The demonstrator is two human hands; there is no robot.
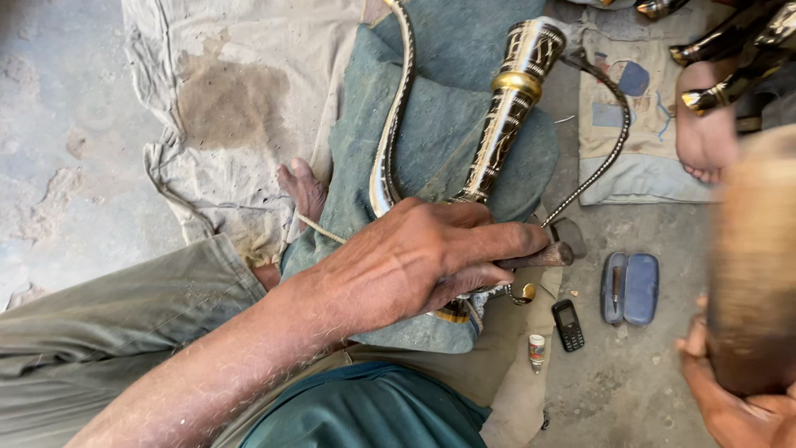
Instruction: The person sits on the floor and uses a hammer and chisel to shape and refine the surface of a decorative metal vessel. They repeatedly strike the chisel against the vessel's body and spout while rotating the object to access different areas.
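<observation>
The left hand [423, 257] is closed tight around the lower end of a long black horn [506, 108] patterned in brass, pressing it down on a blue-green cushion [439, 124] that lies over the person's lap; the thumb and fingers also pinch a small dark tool [543, 255] against it. The horn runs up and away from the hand, with a gold collar near its wider top. It looks hard, polished and likely slippery, stiff rather than bendy, and its fine inlay could scratch, so the plain stretch near the base seems the safest place to hold. A thin beaded chain [609, 133] arcs from its top down to the hand. The right hand [734, 398] is wrapped around the base of a blurred wooden mallet [754, 265] at the frame's edge. On the floor [66, 124] lie an open glasses case [630, 288] that appears to hold only a slim dark item, a small phone [568, 324] and a little tube [536, 350].
</observation>
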